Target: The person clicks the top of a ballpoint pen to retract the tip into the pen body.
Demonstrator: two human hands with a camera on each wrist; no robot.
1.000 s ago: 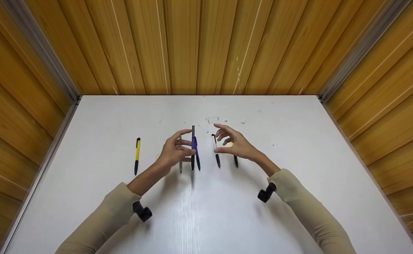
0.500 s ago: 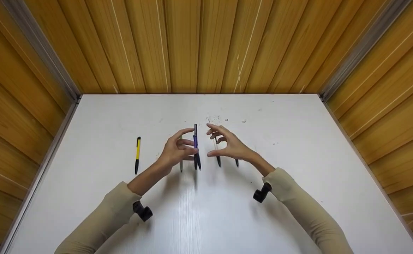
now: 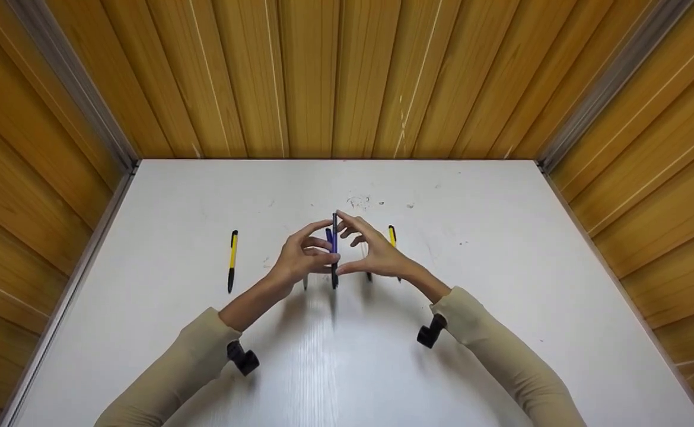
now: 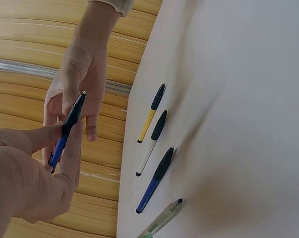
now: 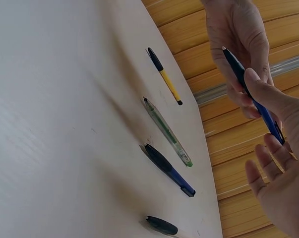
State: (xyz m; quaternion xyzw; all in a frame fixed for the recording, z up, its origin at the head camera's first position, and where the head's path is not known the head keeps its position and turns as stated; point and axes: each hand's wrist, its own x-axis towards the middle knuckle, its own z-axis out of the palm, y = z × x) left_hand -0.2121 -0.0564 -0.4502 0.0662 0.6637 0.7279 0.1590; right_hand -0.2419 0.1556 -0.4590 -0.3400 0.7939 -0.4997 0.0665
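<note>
Between both hands a blue pen with a black grip [image 3: 334,243] is held above the table. My left hand [image 3: 299,256] pinches it between thumb and fingers. From the other side my right hand [image 3: 379,255] grips it too, its thumb near the black tip end and a fingertip by the other end. In the right wrist view, the right thumb lies across the pen [image 5: 265,115], while its other fingers spread loosely. Below the hands lie a second blue pen [image 4: 156,181], a clear green pen [image 5: 166,131] and a white pen with a black grip [image 4: 151,144].
One yellow pen [image 3: 232,255] lies left of the hands on the white table [image 3: 204,196]; another yellow pen [image 3: 392,234] lies behind the right wrist. Wood-look panels [image 3: 305,77] wall the table's back and sides. Each sleeve carries a black wrist camera [image 3: 243,357].
My right hand has moved left and now meets the blue pen. The left hand has shifted slightly right with the pen. The pens on the table stay where they were.
</note>
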